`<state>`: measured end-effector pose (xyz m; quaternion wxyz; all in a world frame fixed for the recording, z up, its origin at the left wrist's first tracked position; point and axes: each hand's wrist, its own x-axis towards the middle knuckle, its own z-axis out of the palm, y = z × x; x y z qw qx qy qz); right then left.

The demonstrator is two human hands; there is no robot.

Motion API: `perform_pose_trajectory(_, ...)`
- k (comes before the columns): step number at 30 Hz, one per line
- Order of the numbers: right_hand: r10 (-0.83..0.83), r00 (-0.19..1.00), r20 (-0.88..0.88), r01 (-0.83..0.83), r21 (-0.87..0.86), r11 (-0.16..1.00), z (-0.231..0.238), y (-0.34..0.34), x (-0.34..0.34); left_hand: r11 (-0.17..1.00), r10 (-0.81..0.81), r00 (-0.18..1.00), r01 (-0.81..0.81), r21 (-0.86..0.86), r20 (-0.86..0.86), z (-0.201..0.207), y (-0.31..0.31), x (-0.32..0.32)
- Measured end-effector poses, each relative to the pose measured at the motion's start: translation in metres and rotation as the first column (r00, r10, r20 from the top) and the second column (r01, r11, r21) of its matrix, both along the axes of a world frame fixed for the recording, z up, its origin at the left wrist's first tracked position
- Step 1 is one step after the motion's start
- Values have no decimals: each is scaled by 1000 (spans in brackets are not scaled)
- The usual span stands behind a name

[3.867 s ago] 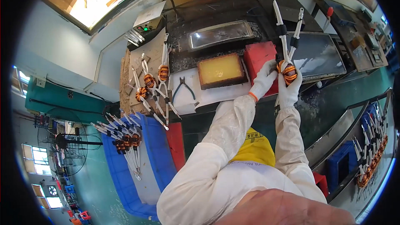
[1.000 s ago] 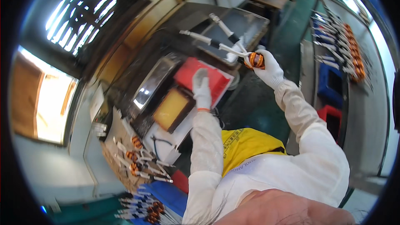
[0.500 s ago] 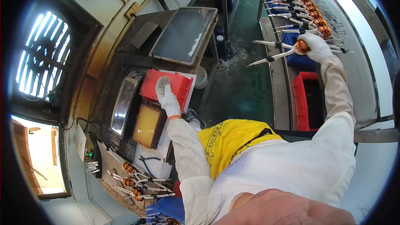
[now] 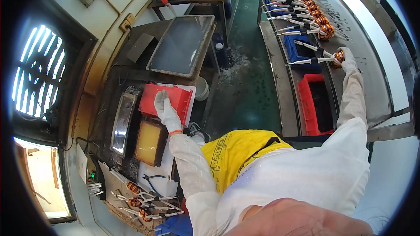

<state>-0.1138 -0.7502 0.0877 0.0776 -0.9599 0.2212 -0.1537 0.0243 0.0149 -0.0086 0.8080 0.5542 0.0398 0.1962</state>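
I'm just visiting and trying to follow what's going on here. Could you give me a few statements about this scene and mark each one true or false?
1. The left hand rests on a red tray. True.
2. The right hand holds pliers. False: it holds a copper coil with white-sleeved leads.
3. Both hands wear white gloves. True.
4. The bench by the right hand is bare. False: a row of similar coils lies there.
5. The right hand reaches out to a metal bench. True.
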Motion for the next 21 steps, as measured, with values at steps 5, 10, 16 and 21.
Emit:
perform_pose_trajectory(5, 63, 996, 69, -51, -157, 986, -5, -3, 8, 1000, -8, 1000, 8, -14, 3, 0, -1, 1)
perform_pose_trajectory(10, -121, 993, 7, 113, -412, 904, 7, 40, 9, 1000, 9, 1000, -9, -8, -23, 2, -1, -2)
perform_pose_trajectory(16, 134, 980, -149, -190, -473, 860, 23, 126, 13, 1000, -4, 1000, 4, -8, 4, 2, 0, -2)
perform_pose_trajectory(21, -22, 1000, -7, 17, -438, 899, -18, 99, 55, 1000, -6, 1000, 6, 27, -9, 2, -1, -2)
